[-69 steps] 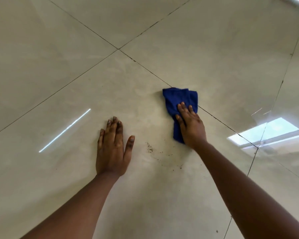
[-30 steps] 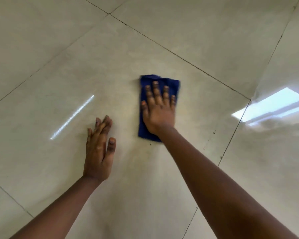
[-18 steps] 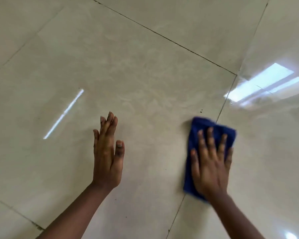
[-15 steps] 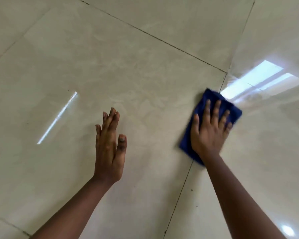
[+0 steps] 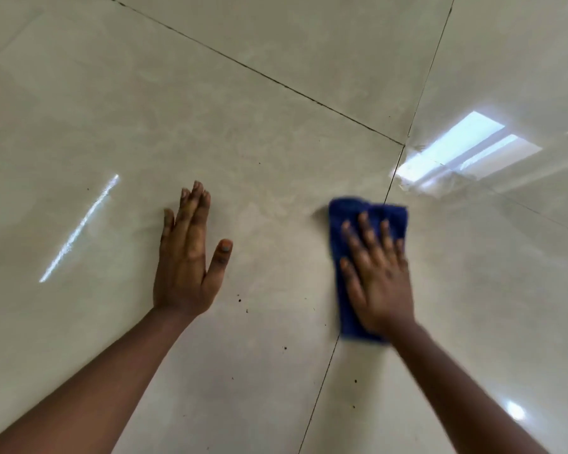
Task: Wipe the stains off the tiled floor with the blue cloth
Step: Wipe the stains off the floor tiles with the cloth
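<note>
The folded blue cloth (image 5: 345,217) lies flat on the glossy beige tiled floor (image 5: 276,132), straddling a dark grout line. My right hand (image 5: 376,276) presses down on the cloth with fingers spread; both are motion-blurred. My left hand (image 5: 187,253) rests flat on the tile to the left, fingers together, thumb out, holding nothing. Small dark specks of dirt (image 5: 240,300) dot the tile between my hands and nearer me (image 5: 285,348).
Dark grout lines cross the floor, one running from the cloth toward me (image 5: 322,381). A bright window reflection (image 5: 466,149) shines on the tile at the right, and a thin light streak (image 5: 79,227) at the left.
My right hand has slid the cloth back toward me and a little leftward along the grout line. My left hand stays planted in place, with the thumb spread wider.
</note>
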